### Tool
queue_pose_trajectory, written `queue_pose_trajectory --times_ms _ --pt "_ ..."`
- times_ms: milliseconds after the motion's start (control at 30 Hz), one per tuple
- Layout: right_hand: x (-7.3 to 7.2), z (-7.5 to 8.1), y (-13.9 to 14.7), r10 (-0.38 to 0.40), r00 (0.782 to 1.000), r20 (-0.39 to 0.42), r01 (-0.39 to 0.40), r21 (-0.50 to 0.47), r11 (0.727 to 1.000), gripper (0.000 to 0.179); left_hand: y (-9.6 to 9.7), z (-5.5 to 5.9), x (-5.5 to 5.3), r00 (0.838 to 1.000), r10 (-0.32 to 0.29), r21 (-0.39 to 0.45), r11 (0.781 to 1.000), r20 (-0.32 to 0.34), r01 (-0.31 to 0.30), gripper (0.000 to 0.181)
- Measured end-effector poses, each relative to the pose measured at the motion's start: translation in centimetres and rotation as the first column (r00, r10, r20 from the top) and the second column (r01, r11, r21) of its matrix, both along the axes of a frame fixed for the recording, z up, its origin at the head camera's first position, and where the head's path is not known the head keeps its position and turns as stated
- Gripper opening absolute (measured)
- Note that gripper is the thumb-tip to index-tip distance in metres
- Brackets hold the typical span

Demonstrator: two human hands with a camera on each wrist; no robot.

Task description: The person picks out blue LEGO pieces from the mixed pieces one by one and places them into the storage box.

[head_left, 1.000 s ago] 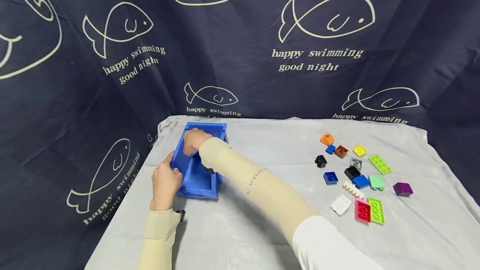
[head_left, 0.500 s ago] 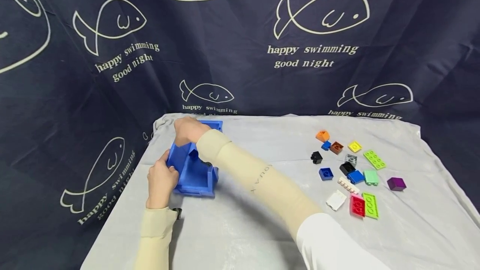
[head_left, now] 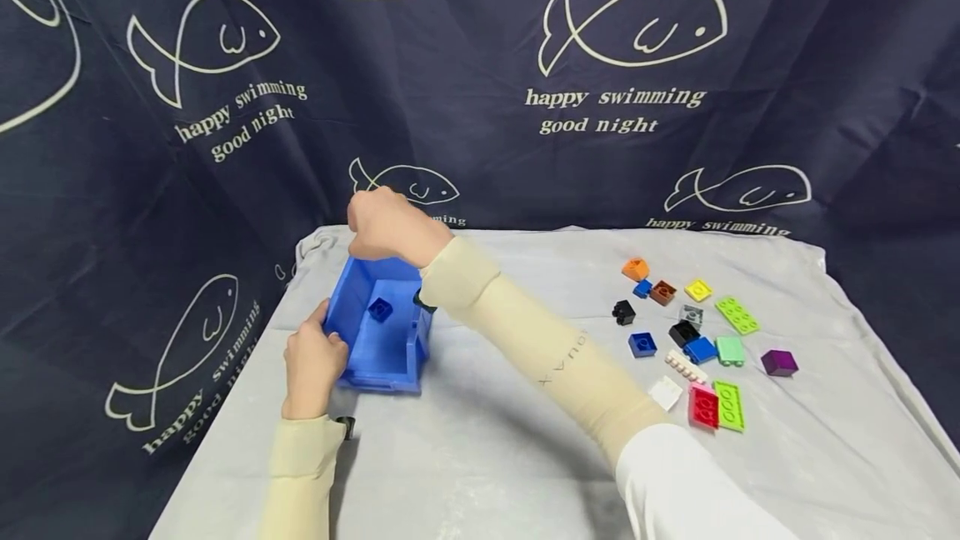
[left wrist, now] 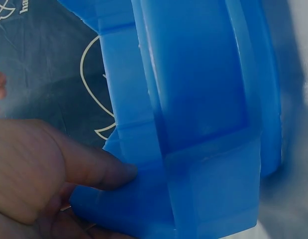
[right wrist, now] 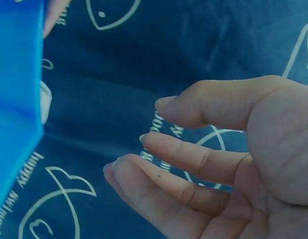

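- We see the left hand (head_left: 313,361) grasping the left wall of the blue bin (head_left: 378,380), thumb inside.
- We find the right hand (head_left: 390,223) released, fingers loosely bent, raised over the bin's far end, apart from it.
- We see a small blue block (head_left: 380,309) on the bin's floor, right of the left hand.
- We see loose bricks (head_left: 642,345) well apart, to the right.
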State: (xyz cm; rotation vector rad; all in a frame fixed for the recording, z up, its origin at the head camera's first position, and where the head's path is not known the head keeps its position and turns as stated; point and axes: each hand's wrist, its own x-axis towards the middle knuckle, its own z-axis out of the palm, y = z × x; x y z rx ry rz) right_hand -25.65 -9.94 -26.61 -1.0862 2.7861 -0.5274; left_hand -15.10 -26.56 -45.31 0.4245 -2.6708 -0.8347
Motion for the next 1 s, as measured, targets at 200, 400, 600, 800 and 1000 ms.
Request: queue_pose_trajectory --times_ms 200,400,600,800,1000 --pt "0.0 1.8 2.7 -0.067 0.998 0.012 0.067 -0.021 0.998 0.030 0.2 0.3 0.0 1.000 -0.003 0.001 1.000 0.021 0.003 0.059" --pt "-0.4 2.8 5.6 -0.116 0.993 0.010 0.116 -0.036 0.993 0.036 0.3 0.6 -0.1 1.000 -0.006 0.005 1.000 0.024 0.006 0.060" --pt "-0.8 3.1 8.7 -0.170 0.985 0.038 0.172 -0.047 0.984 0.035 0.2 0.7 0.1 0.999 0.002 0.013 1.000 0.041 -0.003 0.060" --pt "-1.3 2.6 11.8 -0.205 0.979 0.013 0.205 -0.109 0.973 0.029 0.3 0.6 0.1 0.999 -0.001 0.005 1.000 0.039 0.001 0.061" --pt "-1.7 2.1 15.0 -0.272 0.962 0.023 0.272 -0.115 0.955 0.031 0.4 0.6 0.1 1.000 0.007 0.000 1.000 0.029 -0.007 0.061"
